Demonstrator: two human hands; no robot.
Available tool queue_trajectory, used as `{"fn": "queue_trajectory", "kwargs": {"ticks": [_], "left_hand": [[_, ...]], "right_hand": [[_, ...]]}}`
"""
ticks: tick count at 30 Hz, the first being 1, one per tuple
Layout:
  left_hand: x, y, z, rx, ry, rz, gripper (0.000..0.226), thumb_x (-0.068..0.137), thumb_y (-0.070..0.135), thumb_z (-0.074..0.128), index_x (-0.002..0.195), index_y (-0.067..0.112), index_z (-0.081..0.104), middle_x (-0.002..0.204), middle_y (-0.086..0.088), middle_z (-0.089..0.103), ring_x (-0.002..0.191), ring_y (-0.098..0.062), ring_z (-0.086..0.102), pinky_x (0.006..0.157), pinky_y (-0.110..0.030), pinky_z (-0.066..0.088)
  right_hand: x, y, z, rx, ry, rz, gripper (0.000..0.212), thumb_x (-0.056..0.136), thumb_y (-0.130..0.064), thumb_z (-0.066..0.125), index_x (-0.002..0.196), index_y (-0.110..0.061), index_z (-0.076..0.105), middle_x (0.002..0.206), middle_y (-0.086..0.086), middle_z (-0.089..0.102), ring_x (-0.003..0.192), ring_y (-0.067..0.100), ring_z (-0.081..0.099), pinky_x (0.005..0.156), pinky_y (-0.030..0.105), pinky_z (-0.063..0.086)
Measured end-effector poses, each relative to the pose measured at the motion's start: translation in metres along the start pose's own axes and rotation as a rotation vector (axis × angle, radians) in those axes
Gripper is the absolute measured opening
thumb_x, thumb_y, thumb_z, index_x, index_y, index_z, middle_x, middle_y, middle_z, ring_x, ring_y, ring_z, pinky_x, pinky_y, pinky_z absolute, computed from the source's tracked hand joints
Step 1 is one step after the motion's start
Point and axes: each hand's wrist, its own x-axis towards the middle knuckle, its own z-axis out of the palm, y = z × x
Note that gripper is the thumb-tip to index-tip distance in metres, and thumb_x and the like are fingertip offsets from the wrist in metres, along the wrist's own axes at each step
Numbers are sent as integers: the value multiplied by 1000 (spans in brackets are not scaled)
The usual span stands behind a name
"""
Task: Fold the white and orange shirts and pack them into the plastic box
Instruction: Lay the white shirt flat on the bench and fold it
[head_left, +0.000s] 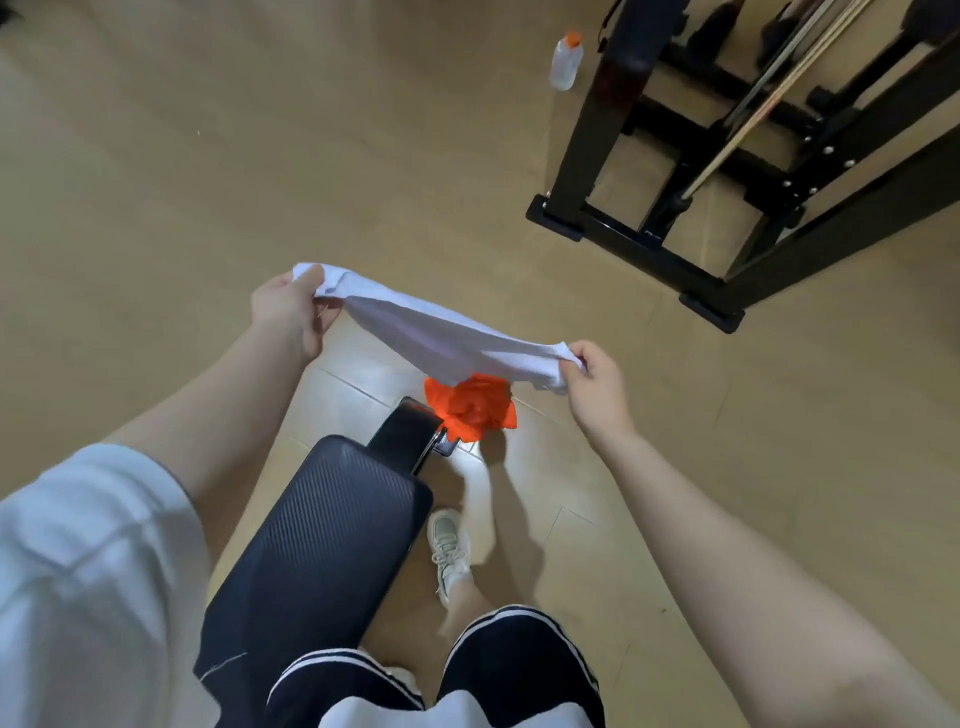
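left hand (288, 312): closed on one end of the white shirt (441, 340), mid-frame left
right hand (592, 382): pinching the other end
white shirt: light, limp, sags between grips; hold corners
orange shirt (470, 408): crumpled on bench (322, 530) end, below
plastic box: not visible

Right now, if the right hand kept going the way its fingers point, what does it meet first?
The right hand points up-left along the white shirt it grips, toward the left hand. Cloth first, then probably that hand; depth is unclear.
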Motion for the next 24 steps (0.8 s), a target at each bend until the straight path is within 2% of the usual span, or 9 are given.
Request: {"fn": "queue_trajectory", "kwargs": {"ticks": [2,4,6,10,13,15,18,21,24], "left_hand": [[9,-10,-11,35,28,22,15,93,13,49,107,15,52,81,2,55,71,-9,56,69,-21,54],[15,-11,-17,114,5,40,8,92,18,48,97,22,52,84,6,55,80,-11,55,72,-27,47],[20,-11,-21,157,-77,23,9,93,23,45,100,25,50,88,8,57,84,-10,57,72,-31,43],[35,-10,-38,-34,-135,49,12,97,16,39,105,18,47,94,2,58,82,-10,61,73,-25,53],[41,-18,-62,49,0,38,15,91,11,44,103,16,51,98,-3,61,81,-12,63,71,-20,55],[38,-31,-85,119,89,-54,6,90,11,48,90,15,52,87,-1,58,71,-9,60,60,-15,55],[35,-55,-129,194,149,-103,20,92,13,54,75,18,45,87,-3,55,64,-8,55,44,-10,49],[25,-69,-176,284,211,-120,6,91,10,52,91,12,47,93,-6,53,53,-6,58,37,-9,43],[16,-91,-225,326,216,-121,22,88,5,50,106,14,42,107,-7,46,80,-22,57,51,-18,48]], "right_hand": [[-3,8,13,24,53,11,30,85,-4,42,62,-23,39,61,-6,35,59,12,29,54,28,23],[-4,7,25,42,95,15,26,86,-7,41,63,-20,37,61,-5,33,60,13,28,54,30,23],[-5,5,36,35,73,16,20,86,-8,41,67,-15,40,61,-3,33,61,14,28,55,31,22],[-10,0,49,-7,-5,33,23,83,-5,43,63,-17,43,60,-4,37,58,13,31,53,28,23],[-21,2,59,-86,-166,33,28,81,-4,46,59,-21,44,59,-5,38,58,13,31,51,25,24],[-34,8,70,-189,-296,7,32,81,-4,50,56,-23,45,56,-7,38,54,10,32,49,21,24],[-60,21,91,-349,-530,-30,35,82,-6,55,55,-27,46,55,-8,40,54,8,34,51,25,26],[-94,35,120,-485,-669,-69,38,84,-13,58,53,-26,38,56,-8,38,56,12,35,51,22,25],[-136,48,154,-559,-761,-118,42,83,-16,59,52,-23,31,54,-6,33,60,15,33,48,18,24]]}}
